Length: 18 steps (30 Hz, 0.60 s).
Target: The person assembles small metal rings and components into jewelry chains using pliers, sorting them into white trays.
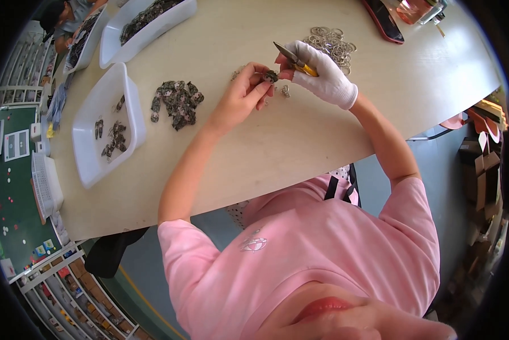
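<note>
My left hand (242,97) is bare and pinches a small dark patterned piece (271,76), perhaps fabric, between thumb and fingers. My right hand (329,78), in a white glove with bare fingertips, is closed around pliers (288,53) with yellow handles, their jaws pointing up and left. Its fingertips meet the patterned piece at its right side. Just below the hands lies a little clump of metal bits (285,91). Beyond the right hand spreads a heap of silver rings (336,41). Left of my left forearm lies a pile of similar patterned pieces (178,105).
A white plastic tray (83,139) at the left holds several patterned pieces with metal fittings. Fuller white bins (110,48) stand behind it, near another person (76,20). A red-edged phone (386,22) lies at the far right of the table (254,164).
</note>
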Each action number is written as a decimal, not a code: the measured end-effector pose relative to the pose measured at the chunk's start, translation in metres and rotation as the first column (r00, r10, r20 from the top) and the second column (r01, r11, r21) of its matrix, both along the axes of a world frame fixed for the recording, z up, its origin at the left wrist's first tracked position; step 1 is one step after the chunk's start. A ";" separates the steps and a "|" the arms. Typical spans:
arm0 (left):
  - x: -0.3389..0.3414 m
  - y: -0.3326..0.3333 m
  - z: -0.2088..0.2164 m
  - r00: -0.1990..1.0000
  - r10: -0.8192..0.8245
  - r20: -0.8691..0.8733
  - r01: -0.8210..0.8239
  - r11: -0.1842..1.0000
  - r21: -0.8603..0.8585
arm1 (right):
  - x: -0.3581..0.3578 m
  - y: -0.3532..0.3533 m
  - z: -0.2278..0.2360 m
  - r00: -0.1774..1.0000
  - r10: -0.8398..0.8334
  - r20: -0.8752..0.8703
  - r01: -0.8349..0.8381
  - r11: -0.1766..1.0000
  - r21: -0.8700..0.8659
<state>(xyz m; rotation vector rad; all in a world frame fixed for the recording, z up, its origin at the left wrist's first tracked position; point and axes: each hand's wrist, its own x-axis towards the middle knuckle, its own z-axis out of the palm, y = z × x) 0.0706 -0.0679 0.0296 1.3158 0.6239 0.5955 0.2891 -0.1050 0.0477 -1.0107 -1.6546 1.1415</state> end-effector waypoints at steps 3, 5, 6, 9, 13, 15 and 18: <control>0.002 -0.007 0.006 0.994 0.008 -0.113 0.012 0.983 0.181 | -0.002 -0.002 0.007 0.993 -0.024 0.113 0.027 0.999 -0.024; 0.004 -0.010 0.007 0.987 0.062 -0.146 -0.013 0.949 0.315 | -0.001 -0.002 0.008 0.993 -0.036 0.116 0.040 0.999 -0.029; 0.005 -0.011 0.006 0.983 0.101 -0.153 -0.035 0.923 0.384 | -0.001 -0.002 0.007 0.992 -0.027 0.121 0.031 0.999 -0.031; 0.005 -0.013 0.010 0.968 0.184 -0.173 -0.073 0.861 0.504 | -0.002 -0.002 0.005 0.998 -0.003 0.069 0.007 0.999 -0.050; 0.005 -0.014 0.012 0.958 0.227 -0.178 -0.084 0.811 0.578 | -0.003 -0.002 0.008 0.983 0.003 0.183 -0.006 1.000 0.014; 0.005 -0.015 0.013 0.960 0.215 -0.177 -0.076 0.813 0.577 | -0.003 -0.001 0.006 0.982 0.010 0.187 -0.010 1.000 0.003; 0.006 -0.015 0.017 0.968 0.188 -0.168 -0.057 0.813 0.580 | -0.002 -0.002 0.005 0.993 0.020 0.119 -0.015 0.999 -0.041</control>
